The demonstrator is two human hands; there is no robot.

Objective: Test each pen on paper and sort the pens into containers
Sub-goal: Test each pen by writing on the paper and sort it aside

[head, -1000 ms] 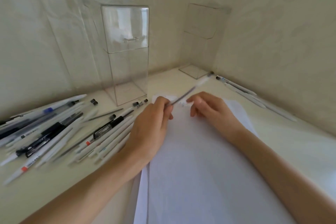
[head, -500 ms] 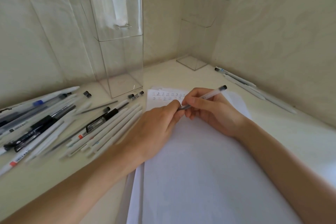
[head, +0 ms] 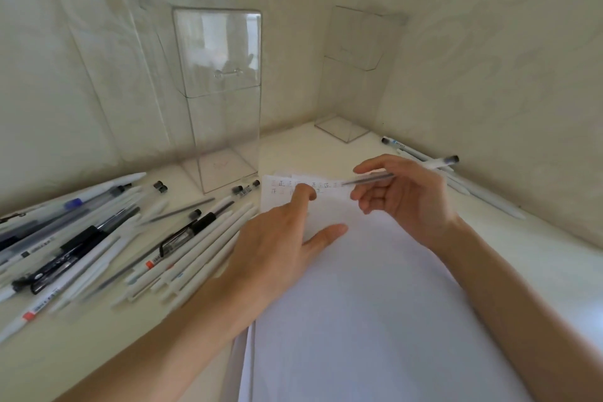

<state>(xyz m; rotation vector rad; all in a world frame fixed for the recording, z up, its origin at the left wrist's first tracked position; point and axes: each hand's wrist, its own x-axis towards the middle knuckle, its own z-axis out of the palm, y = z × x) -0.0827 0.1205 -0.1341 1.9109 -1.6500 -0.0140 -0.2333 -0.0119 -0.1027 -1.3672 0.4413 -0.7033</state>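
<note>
My right hand (head: 411,202) holds a clear pen (head: 378,178) with a white barrel, its tip pointing left just above the far edge of the white paper (head: 359,287). Small written marks (head: 293,188) sit in two rows at the paper's top. My left hand (head: 280,248) rests flat on the paper with its fingers spread, the index finger over the marks. Two tall clear containers stand behind: one (head: 222,98) at centre left, one (head: 352,75) in the corner.
A heap of several pens (head: 107,238), white, black and clear, lies on the table left of the paper. A few more pens (head: 456,179) lie along the right wall. Walls close off the back and the right side.
My left hand let go of the pen and spread flat on the paper. My right hand lifted the pen and turned it nearly level. The camera view shifted slightly.
</note>
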